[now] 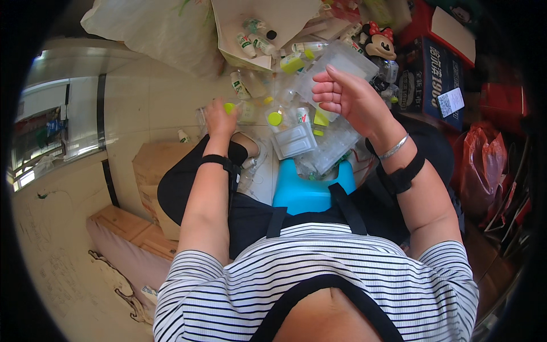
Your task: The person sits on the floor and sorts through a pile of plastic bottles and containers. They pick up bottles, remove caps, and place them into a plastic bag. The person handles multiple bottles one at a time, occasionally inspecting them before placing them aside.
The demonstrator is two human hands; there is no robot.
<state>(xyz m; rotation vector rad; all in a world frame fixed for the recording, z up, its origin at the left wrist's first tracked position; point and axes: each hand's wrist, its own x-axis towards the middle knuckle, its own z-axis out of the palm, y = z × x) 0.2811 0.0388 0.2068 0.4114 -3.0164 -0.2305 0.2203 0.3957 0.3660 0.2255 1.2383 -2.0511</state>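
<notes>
My left hand is on the left, at a clear plastic bottle with a yellow-green cap; whether the fingers grip it is hard to see. My right hand is raised over a translucent plastic container, palm turned inward and fingers slightly curled, with nothing visible in it. Between the hands lie a clear bottle with a yellow-green cap, a small white bottle and a clear plastic tray. A white bottle with green print lies beyond my left hand.
Before my lap is a blue plastic stool. An open white box holding bottles and a large whitish plastic bag lie farther off. Cardboard boxes are at left; a dark printed box and a red plastic bag are at right.
</notes>
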